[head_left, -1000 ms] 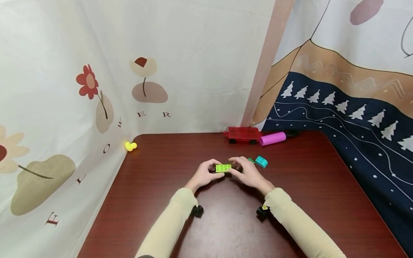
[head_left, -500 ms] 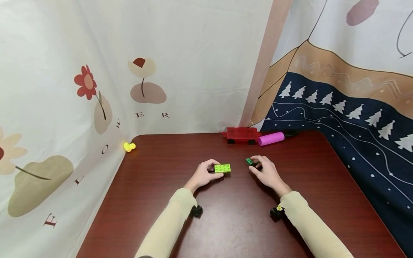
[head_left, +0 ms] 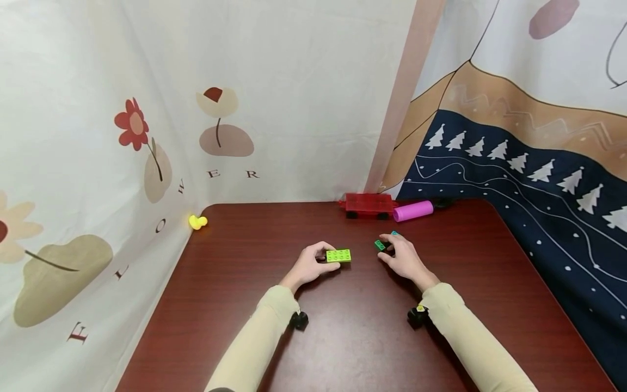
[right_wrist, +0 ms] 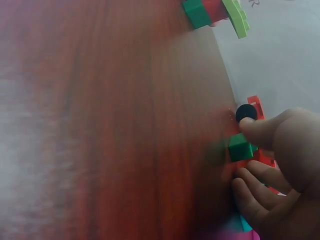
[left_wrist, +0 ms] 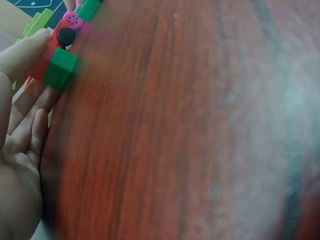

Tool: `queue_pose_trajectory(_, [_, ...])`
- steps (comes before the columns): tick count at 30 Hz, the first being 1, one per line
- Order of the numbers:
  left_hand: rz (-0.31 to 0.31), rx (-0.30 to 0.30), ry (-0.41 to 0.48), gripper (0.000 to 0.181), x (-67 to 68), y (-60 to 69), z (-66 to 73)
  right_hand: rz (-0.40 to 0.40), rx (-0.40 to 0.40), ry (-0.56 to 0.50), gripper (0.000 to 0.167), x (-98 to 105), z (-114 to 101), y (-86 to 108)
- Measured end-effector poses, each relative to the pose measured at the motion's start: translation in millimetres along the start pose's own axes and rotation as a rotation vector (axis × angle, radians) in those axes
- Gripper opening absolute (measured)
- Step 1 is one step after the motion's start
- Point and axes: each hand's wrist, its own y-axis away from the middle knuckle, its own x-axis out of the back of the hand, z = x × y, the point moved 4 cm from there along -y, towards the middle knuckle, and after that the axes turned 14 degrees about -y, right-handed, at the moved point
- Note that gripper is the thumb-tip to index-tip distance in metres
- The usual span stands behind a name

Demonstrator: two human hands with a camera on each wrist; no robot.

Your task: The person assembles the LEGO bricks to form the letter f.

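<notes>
My left hand (head_left: 311, 264) pinches a small stack of toy building blocks between thumb and fingers. A lime-green studded block (head_left: 338, 255) tops the stack; under it the right wrist view shows a red block (right_wrist: 216, 10) and a green block (right_wrist: 196, 14). My right hand (head_left: 404, 259) is lowered at a separate small green brick (head_left: 379, 245), thumb and fingers on either side, with narrow gaps seen in the right wrist view. A teal brick (head_left: 394, 233) peeks out behind the right fingers, mostly hidden.
Along the table's far edge lie a red wheeled wagon (head_left: 368, 205) and a pink-purple cylinder (head_left: 413, 210), with a dark item (head_left: 443, 202) beside it. A yellow toy (head_left: 197, 222) sits at the left edge. Printed curtains (head_left: 303, 98) enclose the brown table (head_left: 235, 239).
My right hand has left the lime-topped stack and moved right to the green brick. The teal brick has shifted toward the far edge. My left hand keeps its grip in the same place.
</notes>
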Motion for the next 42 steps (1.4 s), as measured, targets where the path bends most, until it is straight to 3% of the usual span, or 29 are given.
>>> queue_pose_trajectory(10, [-0.003,-0.006,-0.019,0.033,0.2,0.4,0.6,-0.1,-0.025,0.061,0.049,-4.7,-1.5,-8.0])
queue_pose_trajectory(25, [0.001,-0.031,-0.027,0.036,-0.1,0.2,0.8,-0.052,-0.009,0.076,0.035,-6.6,-3.3,-8.9])
queue_pose_trajectory(35, [-0.003,-0.024,-0.026,0.035,-1.0,0.6,-0.4,-0.01,-0.066,-0.033,0.036,-11.1,-10.4,-12.4])
queue_pose_trajectory(42, [-0.006,-0.016,-0.027,0.035,0.3,-0.2,0.9,0.016,-0.021,-0.089,0.041,-17.5,-26.5,-17.8])
